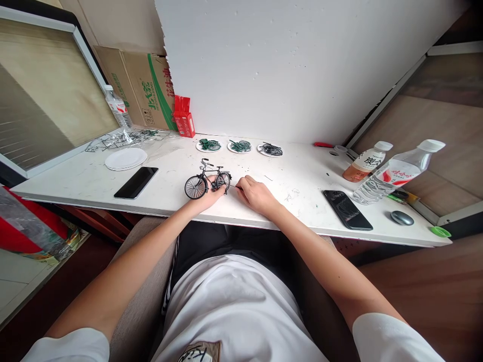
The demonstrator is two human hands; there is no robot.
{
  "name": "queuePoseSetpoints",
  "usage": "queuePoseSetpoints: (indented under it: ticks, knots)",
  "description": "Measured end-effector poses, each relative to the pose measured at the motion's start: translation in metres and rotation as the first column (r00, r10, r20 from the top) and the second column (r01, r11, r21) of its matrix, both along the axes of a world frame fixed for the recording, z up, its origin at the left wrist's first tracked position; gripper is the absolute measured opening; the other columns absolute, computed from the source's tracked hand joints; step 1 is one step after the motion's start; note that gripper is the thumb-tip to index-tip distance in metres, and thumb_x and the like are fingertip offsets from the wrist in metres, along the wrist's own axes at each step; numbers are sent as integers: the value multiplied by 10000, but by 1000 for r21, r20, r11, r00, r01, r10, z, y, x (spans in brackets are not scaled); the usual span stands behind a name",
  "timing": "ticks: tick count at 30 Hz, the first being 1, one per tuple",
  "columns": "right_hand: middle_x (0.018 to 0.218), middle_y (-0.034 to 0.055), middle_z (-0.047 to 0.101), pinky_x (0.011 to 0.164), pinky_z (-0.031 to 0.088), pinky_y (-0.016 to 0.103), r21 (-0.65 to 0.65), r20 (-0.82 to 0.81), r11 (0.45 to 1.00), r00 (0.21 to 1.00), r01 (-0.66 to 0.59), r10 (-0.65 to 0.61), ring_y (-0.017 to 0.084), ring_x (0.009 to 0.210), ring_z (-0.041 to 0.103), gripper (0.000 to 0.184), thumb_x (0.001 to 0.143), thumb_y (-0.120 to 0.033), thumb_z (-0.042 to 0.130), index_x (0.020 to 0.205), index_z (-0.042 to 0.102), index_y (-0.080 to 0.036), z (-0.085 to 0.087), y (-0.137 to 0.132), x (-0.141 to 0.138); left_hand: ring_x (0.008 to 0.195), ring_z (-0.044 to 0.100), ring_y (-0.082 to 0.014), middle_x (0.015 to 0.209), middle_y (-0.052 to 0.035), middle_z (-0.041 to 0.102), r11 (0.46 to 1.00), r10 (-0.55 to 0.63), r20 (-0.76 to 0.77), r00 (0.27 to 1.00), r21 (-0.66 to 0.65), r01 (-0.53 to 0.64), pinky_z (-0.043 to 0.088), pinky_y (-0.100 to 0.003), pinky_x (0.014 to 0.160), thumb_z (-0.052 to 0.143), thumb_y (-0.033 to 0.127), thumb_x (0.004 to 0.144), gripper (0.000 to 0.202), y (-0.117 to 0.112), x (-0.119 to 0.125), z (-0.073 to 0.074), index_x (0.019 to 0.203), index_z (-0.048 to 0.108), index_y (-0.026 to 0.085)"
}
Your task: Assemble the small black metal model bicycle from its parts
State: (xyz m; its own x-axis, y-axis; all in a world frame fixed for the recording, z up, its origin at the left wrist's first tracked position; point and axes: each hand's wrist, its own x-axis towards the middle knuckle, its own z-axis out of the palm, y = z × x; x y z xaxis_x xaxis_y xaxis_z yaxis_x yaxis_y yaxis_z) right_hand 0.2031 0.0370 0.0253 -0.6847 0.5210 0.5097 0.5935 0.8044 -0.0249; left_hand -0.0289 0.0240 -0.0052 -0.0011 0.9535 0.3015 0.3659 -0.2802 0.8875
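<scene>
A small black model bicycle (204,181) stands upright on the white table (169,171), front wheel to the left. My left hand (210,193) reaches up from below and wraps around its rear wheel and frame. My right hand (255,193) rests on the table just right of the bicycle, fingers pinched on a thin metal tool (233,186) whose tip points at the rear wheel. Three small white plates (238,147) holding green and black model parts sit in a row behind the bicycle.
A black phone (136,182) and stacked white plates (126,159) lie left, with empty parts frames (124,138) and a water bottle (117,108) behind. A second phone (347,209), two bottles (392,173), a mouse (401,217) and a green cap (440,232) lie right. A red box (183,120) stands at the wall.
</scene>
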Motion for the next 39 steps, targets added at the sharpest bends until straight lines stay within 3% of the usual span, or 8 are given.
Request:
queuePoseSetpoints:
  ticks: [5,8,18,29,36,39]
  knots:
    - [802,73,626,633,362,331,32,38,998,998,51,-52,226,813,595,346,1161,-349,413,903,589,-200,-4,4,-1,1118,717,-312,1106,-121,776,995,-9,-160,987,97,25,542,-504,1106,693,430,919,268,-2,0,5,1065,716,206]
    - [766,75,629,628,348,332,35,45,997,997,64,-66,222,812,600,405,1166,-363,396,856,598,-200,-4,4,-2,1132,712,-317,1126,-123,774,993,-14,-167,986,115,34,544,-502,1107,709,407,905,258,-3,1,7,1073,720,211]
    - [939,75,691,619,373,324,-115,-34,989,995,88,-93,223,786,613,118,1075,-313,537,1086,545,-196,1,-4,-1,1069,746,-331,1000,-101,773,1000,-15,-46,999,-3,14,595,-510,1032,733,459,899,245,-2,-1,2,991,697,235]
    - [854,48,607,662,382,293,-95,11,993,997,73,-72,205,792,598,214,1128,-313,460,975,568,-211,1,0,2,1082,734,-322,1056,-117,779,997,-7,-85,996,78,14,596,-503,1028,740,411,888,236,4,0,-2,1018,717,216]
    - [898,75,651,679,379,301,-152,65,978,989,142,-134,212,787,603,275,1152,-349,386,1040,586,-196,3,-2,0,937,754,-288,988,-110,793,991,-20,-133,991,131,38,635,-475,936,718,403,914,239,6,-1,-5,1013,721,186]
    - [955,83,683,688,393,306,-204,11,973,994,108,-108,218,817,626,260,1149,-374,385,1084,571,-204,4,-3,1,898,752,-277,967,-104,794,990,-19,-145,989,135,38,642,-458,898,713,414,917,242,7,-1,-4,999,722,186]
